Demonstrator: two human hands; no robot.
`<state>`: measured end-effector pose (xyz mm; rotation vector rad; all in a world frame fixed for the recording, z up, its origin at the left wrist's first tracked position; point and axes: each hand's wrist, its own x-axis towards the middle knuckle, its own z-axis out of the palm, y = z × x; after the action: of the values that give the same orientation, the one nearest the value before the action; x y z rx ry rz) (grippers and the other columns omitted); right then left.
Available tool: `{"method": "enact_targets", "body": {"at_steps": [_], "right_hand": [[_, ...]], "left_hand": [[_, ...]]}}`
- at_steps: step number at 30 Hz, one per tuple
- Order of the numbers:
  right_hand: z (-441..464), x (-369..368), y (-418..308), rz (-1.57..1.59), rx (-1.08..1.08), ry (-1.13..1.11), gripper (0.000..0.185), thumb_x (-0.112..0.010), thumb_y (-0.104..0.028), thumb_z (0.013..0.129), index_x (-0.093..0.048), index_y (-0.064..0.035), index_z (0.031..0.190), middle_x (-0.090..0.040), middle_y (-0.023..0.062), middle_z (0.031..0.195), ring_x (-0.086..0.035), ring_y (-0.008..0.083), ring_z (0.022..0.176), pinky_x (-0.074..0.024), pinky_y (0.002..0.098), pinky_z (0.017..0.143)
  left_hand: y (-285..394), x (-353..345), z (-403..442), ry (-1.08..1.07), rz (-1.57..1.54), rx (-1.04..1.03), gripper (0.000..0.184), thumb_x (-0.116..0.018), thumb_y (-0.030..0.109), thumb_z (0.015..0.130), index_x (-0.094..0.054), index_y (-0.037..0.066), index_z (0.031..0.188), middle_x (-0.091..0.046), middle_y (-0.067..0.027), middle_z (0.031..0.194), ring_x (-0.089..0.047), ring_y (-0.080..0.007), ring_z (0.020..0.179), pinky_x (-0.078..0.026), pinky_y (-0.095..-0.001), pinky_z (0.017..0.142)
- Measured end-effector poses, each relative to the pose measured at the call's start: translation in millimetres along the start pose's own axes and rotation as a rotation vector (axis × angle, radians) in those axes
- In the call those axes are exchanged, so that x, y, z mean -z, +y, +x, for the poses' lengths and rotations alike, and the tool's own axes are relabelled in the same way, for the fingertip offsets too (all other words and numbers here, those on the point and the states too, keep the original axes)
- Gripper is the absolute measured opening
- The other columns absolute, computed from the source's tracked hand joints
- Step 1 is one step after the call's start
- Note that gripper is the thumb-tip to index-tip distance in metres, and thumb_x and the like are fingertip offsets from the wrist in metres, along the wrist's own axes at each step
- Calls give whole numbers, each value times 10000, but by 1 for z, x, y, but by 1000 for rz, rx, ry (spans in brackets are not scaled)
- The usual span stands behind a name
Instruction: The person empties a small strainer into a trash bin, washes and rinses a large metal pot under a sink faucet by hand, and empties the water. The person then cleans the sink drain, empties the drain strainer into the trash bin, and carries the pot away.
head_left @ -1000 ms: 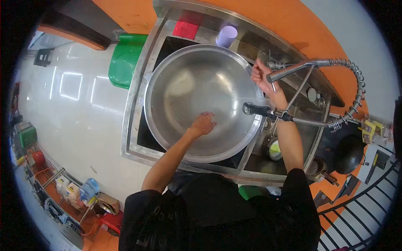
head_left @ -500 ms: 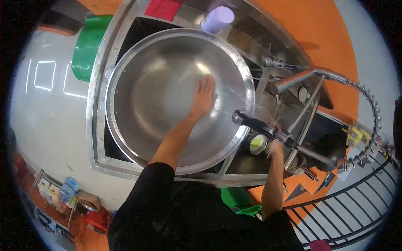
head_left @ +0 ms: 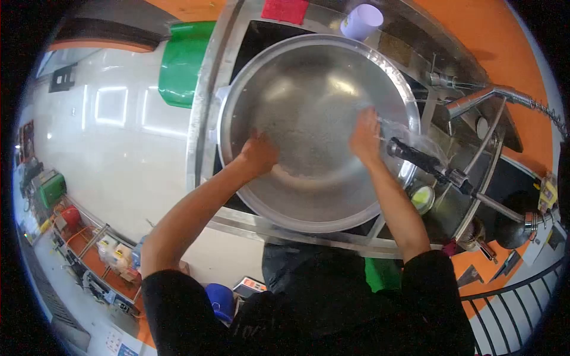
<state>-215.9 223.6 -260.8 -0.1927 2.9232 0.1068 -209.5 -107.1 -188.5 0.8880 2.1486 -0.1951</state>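
A wide, round metal basin [head_left: 314, 207] sits on the sink counter, with what looks like rippled water low inside it. My left hand [head_left: 259, 155] is inside the basin near its left wall; one digit sticks out, while the other fingers are partly hidden and blurred. Against or close to the right inner wall, my right hand [head_left: 366, 137] reaches up with its fingers stretched out, holding nothing. Just right of it, a black spray faucet head [head_left: 415, 157] points over the basin's rim, with clear water splashing around it.
A lilac cup [head_left: 362, 22] and a red cloth [head_left: 284, 10] lie behind the basin. Faucet pipes [head_left: 475, 101] and a small round container [head_left: 423, 199] stand to the right. A green bin [head_left: 187, 65] is at the left, a black railing [head_left: 516, 308] at lower right.
My right hand has left the spray head and moved into the basin. My left hand has shifted from the basin's middle to its left side. The view has turned left.
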Motion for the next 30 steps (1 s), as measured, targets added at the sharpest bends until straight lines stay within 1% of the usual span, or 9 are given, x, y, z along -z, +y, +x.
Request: {"method": "enact_targets", "body": {"at_steps": [6, 8, 9, 14, 15, 16, 21, 25, 30], "right_hand": [[-107, -50, -101, -336, -292, -810, 547, -436, -236, 980, -409, 20, 1463, -232, 276, 1580, -235, 384, 1470, -187, 594, 1166], [-132, -116, -152, -184, 287, -862, 348, -485, -235, 957, -630, -55, 1218, -511, 212, 1325, -478, 368, 1243, -368, 584, 1002], [-138, -137, -168, -55, 902, -614, 273, -523, -234, 933, -748, -108, 1021, -713, 165, 1089, -660, 359, 1036, -519, 569, 851], [124, 14, -222, 657, 476, -446, 323, -536, -286, 901, -727, -27, 870, -704, 224, 903, -686, 371, 821, -529, 480, 756], [144, -40, -196, 915, 211, 157, 316, -522, -240, 918, -717, 7, 898, -701, 233, 850, -686, 368, 776, -535, 463, 728], [171, -29, -155, 770, -183, -79, 320, -529, -235, 931, -699, 33, 976, -701, 236, 856, -687, 364, 826, -540, 429, 726], [139, 1, -58, 1078, -894, 287, 466, -626, -217, 903, -541, 17, 1297, -603, 214, 1195, -581, 345, 1137, -445, 450, 992], [129, 89, -160, 1650, -448, 680, 672, -562, -253, 976, -265, 48, 1499, -313, 235, 1515, -370, 350, 1384, -316, 451, 1135], [85, 152, -290, 1512, -131, 292, 777, -420, -375, 1037, -69, 124, 1517, 45, 300, 1611, 17, 382, 1513, -74, 419, 1225]], "left_hand": [[-65, 82, -95, 938, -366, 125, 496, -548, 166, 969, -453, 46, 1441, -395, -154, 1536, -245, -421, 1464, -170, -572, 1191], [-73, 67, -88, 1067, -490, 217, 496, -518, 149, 987, -421, 40, 1460, -376, -159, 1546, -223, -422, 1471, -158, -575, 1190], [-75, 59, -83, 1126, -552, 257, 496, -503, 140, 995, -405, 37, 1470, -366, -162, 1552, -212, -423, 1475, -152, -576, 1189], [-85, 29, -69, 1181, -880, 257, 500, -296, 279, 1074, -378, 1, 1482, -340, -194, 1564, -219, -357, 1491, -123, -485, 1214], [-84, 30, -69, 1183, -863, 233, 511, -269, 301, 1077, -390, 7, 1477, -373, -186, 1549, -222, -345, 1493, -72, -476, 1220], [-83, 31, -69, 1173, -907, 229, 500, -273, 294, 1075, -415, 11, 1462, -395, -181, 1536, -235, -355, 1488, -63, -496, 1215], [-86, 32, -68, 1235, -1006, 191, 508, -237, 311, 1077, -469, 29, 1430, -450, -139, 1512, -266, -333, 1482, -44, -496, 1212], [-84, 29, -66, 1235, -1032, 204, 523, -207, 318, 1079, -476, 33, 1425, -459, -128, 1508, -287, -301, 1477, -47, -483, 1213], [-87, 28, -64, 1214, -1026, 201, 539, -187, 340, 1081, -477, 48, 1430, -465, -118, 1504, -305, -286, 1470, -46, -474, 1215]]}}
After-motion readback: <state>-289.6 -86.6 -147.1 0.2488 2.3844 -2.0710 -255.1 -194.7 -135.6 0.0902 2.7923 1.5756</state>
